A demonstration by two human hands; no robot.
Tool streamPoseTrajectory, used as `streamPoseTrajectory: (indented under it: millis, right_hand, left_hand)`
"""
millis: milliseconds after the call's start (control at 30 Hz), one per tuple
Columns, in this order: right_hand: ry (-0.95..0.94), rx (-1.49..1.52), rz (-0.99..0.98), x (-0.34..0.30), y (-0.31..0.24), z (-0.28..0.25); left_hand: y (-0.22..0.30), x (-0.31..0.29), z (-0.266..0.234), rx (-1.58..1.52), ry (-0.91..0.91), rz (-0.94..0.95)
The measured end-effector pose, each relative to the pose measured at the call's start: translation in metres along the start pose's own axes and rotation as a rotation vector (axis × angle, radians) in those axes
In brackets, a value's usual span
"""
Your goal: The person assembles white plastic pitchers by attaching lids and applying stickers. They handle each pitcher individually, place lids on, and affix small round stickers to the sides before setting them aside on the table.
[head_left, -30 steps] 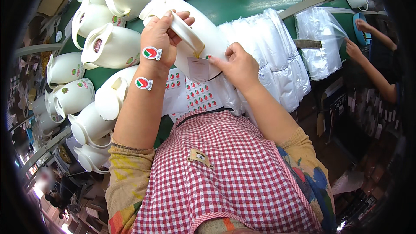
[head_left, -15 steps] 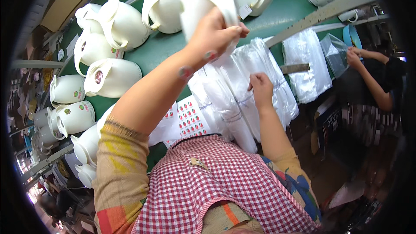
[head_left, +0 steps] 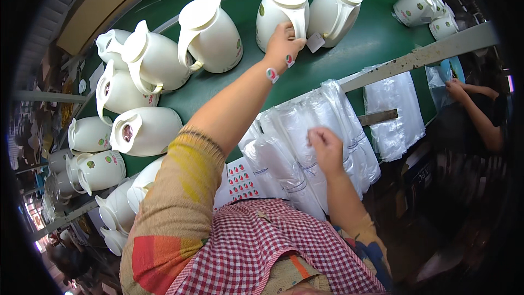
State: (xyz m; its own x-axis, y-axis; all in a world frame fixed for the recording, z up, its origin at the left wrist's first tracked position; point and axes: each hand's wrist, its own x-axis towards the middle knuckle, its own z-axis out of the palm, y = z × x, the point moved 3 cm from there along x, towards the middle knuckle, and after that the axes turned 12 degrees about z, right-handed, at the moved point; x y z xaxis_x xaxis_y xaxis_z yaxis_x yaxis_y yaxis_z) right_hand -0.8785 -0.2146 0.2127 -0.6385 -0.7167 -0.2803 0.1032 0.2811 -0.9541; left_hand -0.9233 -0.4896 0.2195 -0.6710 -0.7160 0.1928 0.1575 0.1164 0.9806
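My left hand [head_left: 284,46] is closed on the handle of a white thermos jug [head_left: 271,22], which stands upright on the green table at the back. Just right of it stands another white jug [head_left: 332,13], a small white tag hanging at its handle. Two small red-and-green stickers [head_left: 272,75] cling to my left wrist. Over a pile of clear plastic bags [head_left: 297,125] hovers my right hand [head_left: 327,152], its fingers curled together; whether anything is pinched in them is hidden. A sheet of similar stickers [head_left: 240,180] lies left of the bags, partly under my apron.
Several white jugs stand or lie at the left, including an upright one [head_left: 210,33] and a lying one [head_left: 147,131]. A metal rail [head_left: 404,60] crosses at right, with more bags [head_left: 390,109] beyond it. Another person's hands [head_left: 458,90] work at far right.
The jug in my left hand has gone from above the near bags to the far part of the table, where it now stands beside another jug. My right hand stays over the bags.
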Motion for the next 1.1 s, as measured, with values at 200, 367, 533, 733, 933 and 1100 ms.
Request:
streamPoseTrajectory:
  millis: [200,367,533,733,933,1100]
  right_hand:
    - [-0.186,0.247,0.141,0.063,-0.095,0.048]
    - [-0.228,0.229,0.123,0.072,-0.098,0.077]
    - [-0.237,0.268,0.151,0.076,-0.088,0.088]
    - [-0.259,0.218,0.224,0.076,-0.086,0.09]
    - [-0.289,0.255,0.214,0.079,-0.078,0.093]
    - [-0.187,0.187,0.135,0.068,-0.072,0.09]
  left_hand:
    - [0.061,-0.045,-0.03,0.091,0.053,-0.052]
    - [0.06,-0.059,-0.057,0.307,0.074,0.053]
    - [0.058,-0.065,-0.067,0.371,0.084,0.144]
    - [0.056,-0.067,-0.068,0.449,0.08,0.181]
    - [0.057,-0.073,-0.069,0.494,0.068,0.193]
    - [0.078,-0.076,-0.1,0.861,0.151,0.501]
